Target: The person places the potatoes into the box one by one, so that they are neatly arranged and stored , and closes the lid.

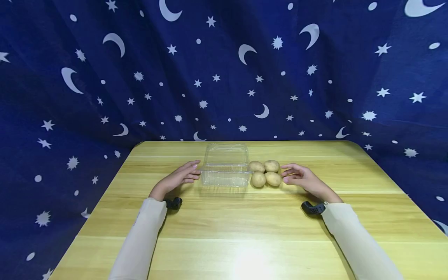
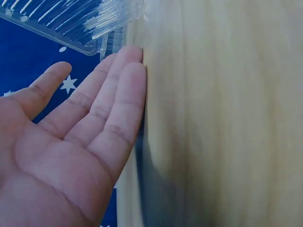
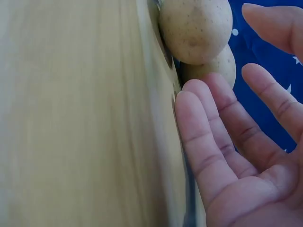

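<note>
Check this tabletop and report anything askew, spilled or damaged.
Nothing stands out. The clear plastic container sits squarely on the wooden table, the four potatoes are bunched beside it with no obvious damage, and no spill shows.

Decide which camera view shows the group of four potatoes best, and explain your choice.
The head view: all four potatoes appear there, clustered beside the clear container. The right wrist view shows two clearly, larger, with the upper one cut by the frame's edge. The left wrist view shows none.
</note>
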`<state>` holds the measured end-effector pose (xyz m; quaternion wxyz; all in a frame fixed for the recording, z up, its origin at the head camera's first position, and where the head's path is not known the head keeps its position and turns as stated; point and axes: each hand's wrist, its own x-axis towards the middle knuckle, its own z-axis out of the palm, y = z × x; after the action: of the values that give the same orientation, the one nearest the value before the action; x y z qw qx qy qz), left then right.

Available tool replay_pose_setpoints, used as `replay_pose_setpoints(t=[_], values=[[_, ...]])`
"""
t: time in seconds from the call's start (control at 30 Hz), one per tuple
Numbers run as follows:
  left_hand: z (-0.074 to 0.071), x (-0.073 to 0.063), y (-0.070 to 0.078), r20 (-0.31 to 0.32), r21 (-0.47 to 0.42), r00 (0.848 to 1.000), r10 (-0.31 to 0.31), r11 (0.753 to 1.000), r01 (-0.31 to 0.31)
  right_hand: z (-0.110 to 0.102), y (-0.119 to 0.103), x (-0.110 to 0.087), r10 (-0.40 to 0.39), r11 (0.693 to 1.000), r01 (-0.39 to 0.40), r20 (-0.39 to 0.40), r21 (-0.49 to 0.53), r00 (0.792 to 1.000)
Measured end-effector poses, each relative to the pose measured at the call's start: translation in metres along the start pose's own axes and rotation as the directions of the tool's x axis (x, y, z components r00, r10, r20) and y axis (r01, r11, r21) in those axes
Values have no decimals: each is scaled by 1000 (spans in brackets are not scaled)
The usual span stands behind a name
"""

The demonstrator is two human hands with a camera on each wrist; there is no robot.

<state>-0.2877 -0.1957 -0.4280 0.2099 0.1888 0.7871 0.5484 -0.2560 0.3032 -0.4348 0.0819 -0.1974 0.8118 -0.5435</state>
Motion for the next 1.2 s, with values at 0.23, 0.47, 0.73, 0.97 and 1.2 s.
replay_pose_setpoints(t=[0.23, 0.47, 0.73, 0.97, 1.2], values=[[2, 3, -1, 23, -103, 999, 29, 994, -26, 7, -3, 4, 3, 1000, -3, 17, 14, 1000], [7, 9, 1, 41, -182, 999, 33, 983, -25, 13, -5, 7, 20, 1000, -20, 37, 7, 999], [8, 16, -2, 50, -174, 997, 51, 984, -42, 14, -4, 12, 34, 999, -34, 66, 3, 997], [7, 20, -5, 72, -178, 994, 86, 981, -72, 16, -3, 14, 45, 999, -45, 57, -5, 997], [8, 20, -7, 82, -158, 991, 105, 983, -91, 20, -5, 13, 85, 996, -85, 2, -34, 996]])
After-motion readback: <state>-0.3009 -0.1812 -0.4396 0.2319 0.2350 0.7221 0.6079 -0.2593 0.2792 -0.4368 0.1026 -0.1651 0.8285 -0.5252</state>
